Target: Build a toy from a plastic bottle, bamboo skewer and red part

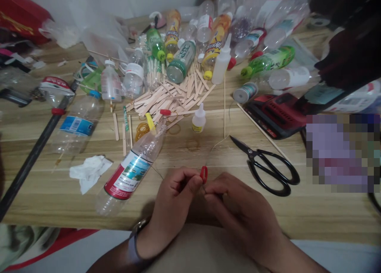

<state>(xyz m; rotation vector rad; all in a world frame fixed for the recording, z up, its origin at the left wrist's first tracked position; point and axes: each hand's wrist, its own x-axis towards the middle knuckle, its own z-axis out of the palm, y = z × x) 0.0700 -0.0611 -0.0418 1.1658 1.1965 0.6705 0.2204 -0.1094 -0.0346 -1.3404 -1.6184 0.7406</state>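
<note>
Near the table's front edge, my left hand (178, 199) pinches a small red ring-shaped cap (204, 174) between thumb and fingers. Just to its right, my right hand (241, 205) has its fingers pressed together on a thin string (218, 145), close under the cap. The string runs up towards the tip of the black scissors (264, 165), which lie on the table to the right. Left of my hands lies a clear bottle with a red and blue label (129, 173). A small glue bottle (199, 120) stands beyond my hands.
Many wooden sticks (166, 98) are piled mid-table (184, 153), with several plastic bottles behind. A dark rod (32, 161) and crumpled tissue (89, 170) are at left. A red and black tool (276, 114) is at right, near a person partly in view. A tall white bottle (221, 66) stands behind.
</note>
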